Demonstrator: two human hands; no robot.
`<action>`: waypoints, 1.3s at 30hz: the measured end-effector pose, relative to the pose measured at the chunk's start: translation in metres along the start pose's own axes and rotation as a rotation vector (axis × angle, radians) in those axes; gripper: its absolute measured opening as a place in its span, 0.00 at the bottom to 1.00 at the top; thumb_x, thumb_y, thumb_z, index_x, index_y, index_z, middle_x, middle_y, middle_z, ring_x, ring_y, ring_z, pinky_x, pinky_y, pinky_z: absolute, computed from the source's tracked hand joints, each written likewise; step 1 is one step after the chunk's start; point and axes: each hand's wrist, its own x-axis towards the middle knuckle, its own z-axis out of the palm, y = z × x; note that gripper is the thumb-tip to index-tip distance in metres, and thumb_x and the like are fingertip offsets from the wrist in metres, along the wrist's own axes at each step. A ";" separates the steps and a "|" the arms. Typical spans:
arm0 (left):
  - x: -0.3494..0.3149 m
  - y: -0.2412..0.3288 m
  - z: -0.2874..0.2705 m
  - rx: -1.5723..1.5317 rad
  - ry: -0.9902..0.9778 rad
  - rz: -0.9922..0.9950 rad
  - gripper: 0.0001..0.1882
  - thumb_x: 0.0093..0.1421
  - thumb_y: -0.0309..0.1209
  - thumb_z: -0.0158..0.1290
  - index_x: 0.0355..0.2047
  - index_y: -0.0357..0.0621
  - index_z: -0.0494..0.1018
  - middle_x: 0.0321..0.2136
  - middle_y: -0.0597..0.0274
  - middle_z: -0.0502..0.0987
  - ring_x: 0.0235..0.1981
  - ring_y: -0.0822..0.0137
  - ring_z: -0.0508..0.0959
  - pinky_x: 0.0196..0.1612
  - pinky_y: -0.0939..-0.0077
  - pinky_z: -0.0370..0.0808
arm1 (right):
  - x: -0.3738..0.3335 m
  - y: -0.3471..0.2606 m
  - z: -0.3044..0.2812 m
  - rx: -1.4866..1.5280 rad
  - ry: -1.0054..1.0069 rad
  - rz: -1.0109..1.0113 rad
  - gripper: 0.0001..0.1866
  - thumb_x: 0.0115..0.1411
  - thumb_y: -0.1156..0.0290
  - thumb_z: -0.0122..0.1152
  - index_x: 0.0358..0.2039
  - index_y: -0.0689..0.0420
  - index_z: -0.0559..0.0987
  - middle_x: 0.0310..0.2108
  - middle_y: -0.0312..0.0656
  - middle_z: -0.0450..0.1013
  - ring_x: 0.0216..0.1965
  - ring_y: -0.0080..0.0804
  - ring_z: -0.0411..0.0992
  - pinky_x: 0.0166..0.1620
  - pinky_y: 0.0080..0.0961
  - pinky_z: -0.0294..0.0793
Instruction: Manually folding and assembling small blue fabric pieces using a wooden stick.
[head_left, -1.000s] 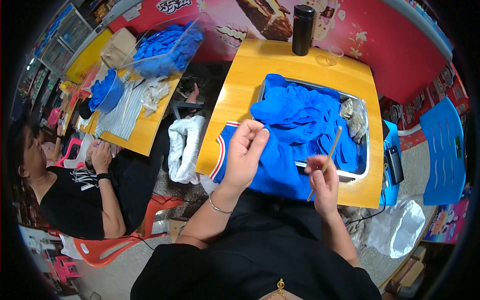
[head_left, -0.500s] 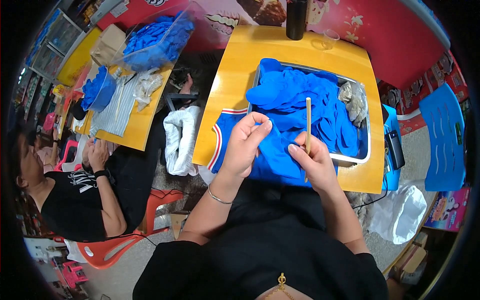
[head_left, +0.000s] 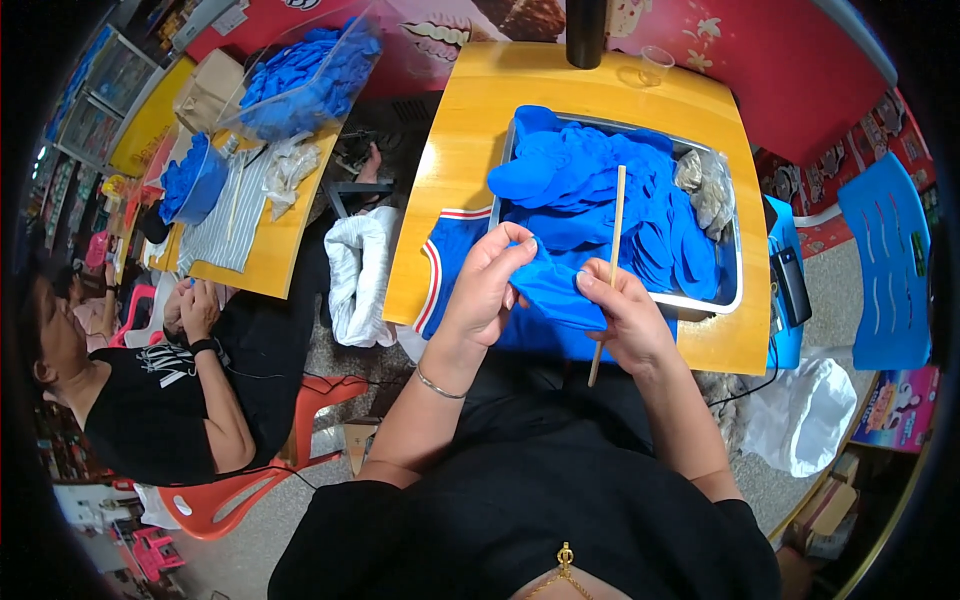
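Observation:
A small piece of blue fabric is stretched between my two hands, above a blue garment with striped trim on the table edge. My left hand pinches its left end between thumb and fingers. On the other side, my right hand grips the right end, thumb on top. A thin wooden stick also sits in my right hand, slanting up past the fingers, its lower end showing below. Just beyond lies a metal tray heaped with flat blue fabric pieces.
Clear bags of small contents rest in the tray's right end. A black bottle and a clear cup stand at the table's back. At left, another person sits by a second table. A blue chair is at right.
The fabric has been lifted and pulled taut between both hands, where before it hung lower. The stick has shifted in my right hand, and its lower end now reaches farther down.

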 end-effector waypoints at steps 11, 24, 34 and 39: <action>-0.001 -0.004 -0.003 0.129 0.055 0.030 0.04 0.59 0.31 0.47 0.31 0.45 0.65 0.16 0.70 0.70 0.12 0.82 0.67 0.14 0.90 0.62 | -0.005 -0.004 0.006 0.232 0.007 0.159 0.08 0.57 0.62 0.55 0.25 0.48 0.68 0.15 0.24 0.58 0.13 0.12 0.51 0.18 0.12 0.49; -0.013 0.000 0.016 1.404 -0.382 0.968 0.20 0.46 0.37 0.60 0.39 0.42 0.74 0.39 0.57 0.75 0.44 0.55 0.73 0.50 0.63 0.65 | -0.009 -0.004 -0.009 0.059 0.083 0.022 0.10 0.58 0.63 0.55 0.35 0.53 0.68 0.17 0.25 0.62 0.14 0.09 0.53 0.16 0.10 0.49; 0.024 -0.016 0.008 0.182 -0.104 0.126 0.14 0.62 0.29 0.45 0.46 0.35 0.67 0.29 0.68 0.73 0.28 0.83 0.68 0.32 0.90 0.65 | -0.012 -0.040 -0.087 -0.932 0.488 -0.369 0.25 0.54 0.73 0.56 0.52 0.61 0.63 0.35 0.42 0.71 0.21 0.22 0.66 0.27 0.20 0.67; 0.039 -0.001 0.019 -0.029 -0.130 -0.002 0.16 0.64 0.32 0.39 0.48 0.34 0.65 0.40 0.53 0.74 0.41 0.67 0.74 0.47 0.75 0.69 | -0.004 -0.041 -0.113 -1.164 0.571 -0.445 0.23 0.53 0.75 0.57 0.50 0.62 0.66 0.39 0.48 0.70 0.28 0.33 0.70 0.33 0.26 0.71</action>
